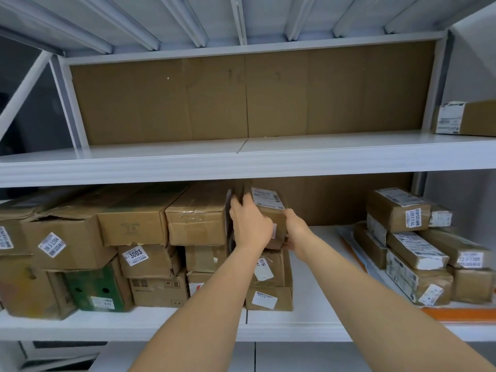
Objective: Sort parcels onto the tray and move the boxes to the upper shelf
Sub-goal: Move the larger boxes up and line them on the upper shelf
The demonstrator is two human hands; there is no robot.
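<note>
Two hands were on one small box [268, 208] atop the middle stack of the lower shelf [308, 322]. Left hand [249, 224] lay over its left face, fingers curled round the top edge; right hand [296, 232] held the lower right corner. Both grips were closed on the box.

Risk, judged: the box sat close under the upper shelf [241, 167] lip, so a steep lift could knock it there. The cartons [269, 277] beneath looked loosely piled and might shift as it came free.

Surroundings, left to right: large torn cartons [67, 237], a green box [96, 288], the grasped box, bare shelf, then stacked parcels [413, 253]. The upper shelf held one labelled box [467, 118] at far right.
</note>
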